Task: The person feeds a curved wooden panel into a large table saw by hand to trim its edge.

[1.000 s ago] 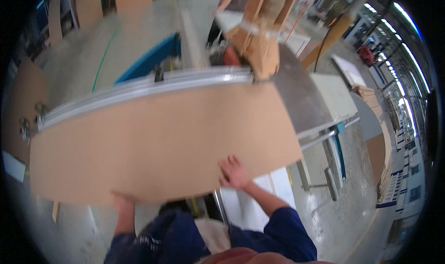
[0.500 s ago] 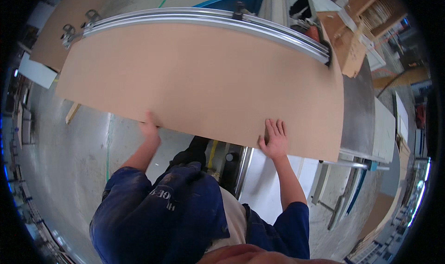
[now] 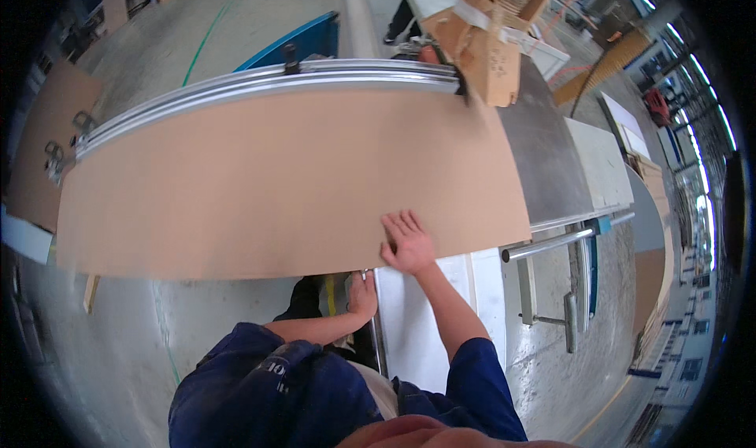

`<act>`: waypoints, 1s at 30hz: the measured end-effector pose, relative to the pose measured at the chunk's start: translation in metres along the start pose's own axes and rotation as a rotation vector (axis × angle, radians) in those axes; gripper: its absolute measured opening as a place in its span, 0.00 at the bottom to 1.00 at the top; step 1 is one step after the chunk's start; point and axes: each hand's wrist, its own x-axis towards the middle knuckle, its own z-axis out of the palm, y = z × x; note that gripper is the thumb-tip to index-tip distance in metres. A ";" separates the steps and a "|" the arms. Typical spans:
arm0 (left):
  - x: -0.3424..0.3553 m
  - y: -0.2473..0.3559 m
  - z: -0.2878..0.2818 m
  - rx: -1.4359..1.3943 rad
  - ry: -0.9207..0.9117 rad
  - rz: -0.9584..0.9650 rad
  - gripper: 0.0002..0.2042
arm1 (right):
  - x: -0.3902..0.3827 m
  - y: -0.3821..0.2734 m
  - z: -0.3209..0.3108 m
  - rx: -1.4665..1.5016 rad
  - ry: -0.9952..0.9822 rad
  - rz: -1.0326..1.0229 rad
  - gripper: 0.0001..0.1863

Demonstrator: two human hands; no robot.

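Observation:
A large brown board (image 3: 260, 180) lies flat before me against a long silver aluminium fence (image 3: 236, 86). My right hand (image 3: 409, 242) rests palm down on the board close to its near edge, fingers stretched out. Just below that edge, my left hand (image 3: 362, 297) is at the silver rail (image 3: 379, 330) beside the white sliding surface (image 3: 425, 314). Its fingers are drawn together, and their tips meet something small near the board's edge that I cannot make out.
A grey metal saw table (image 3: 543, 157) extends to the right of the board. Overhead there hangs a wooden guard piece (image 3: 492, 66). A blue bin (image 3: 299, 42) stands behind the fence. A metal tube (image 3: 543, 247) juts out on the right. Another person's dark leg (image 3: 403, 19) shows at the back.
My left hand has let go of the board's near edge and moved right, down to the rail. The right hand stays flat on the board. The view has turned to the right.

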 end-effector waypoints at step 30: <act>0.088 0.015 -0.002 0.035 -0.004 0.143 0.23 | 0.069 0.047 0.039 0.057 0.019 -0.015 0.31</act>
